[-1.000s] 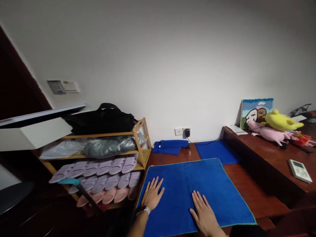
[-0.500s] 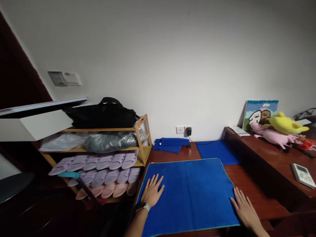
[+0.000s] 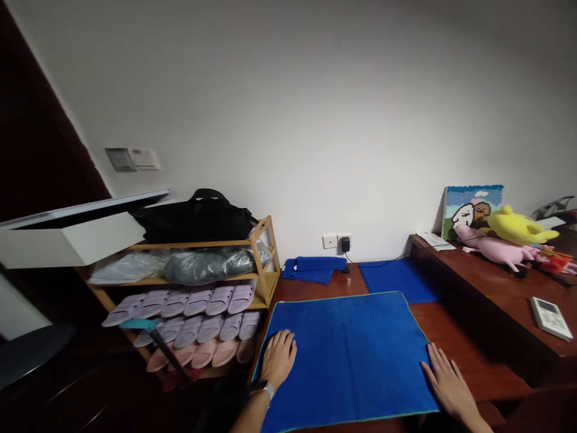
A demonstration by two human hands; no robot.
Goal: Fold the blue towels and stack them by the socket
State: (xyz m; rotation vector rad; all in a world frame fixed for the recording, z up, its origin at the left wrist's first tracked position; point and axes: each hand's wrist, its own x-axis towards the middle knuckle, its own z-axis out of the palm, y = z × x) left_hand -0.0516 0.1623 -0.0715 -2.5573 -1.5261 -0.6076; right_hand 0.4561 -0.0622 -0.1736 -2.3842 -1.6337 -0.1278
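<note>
Left hand: fingers curled down on the cloth; grip cannot be confirmed. Right hand: fingers spread, released, pressing the edge of the blue green-edged towel, which lies flat on the wooden desk.

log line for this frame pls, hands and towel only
left hand: on blue towel, near left edge | right hand: fingers at towel's right edge | towel: spread flat on wooden desk
</note>
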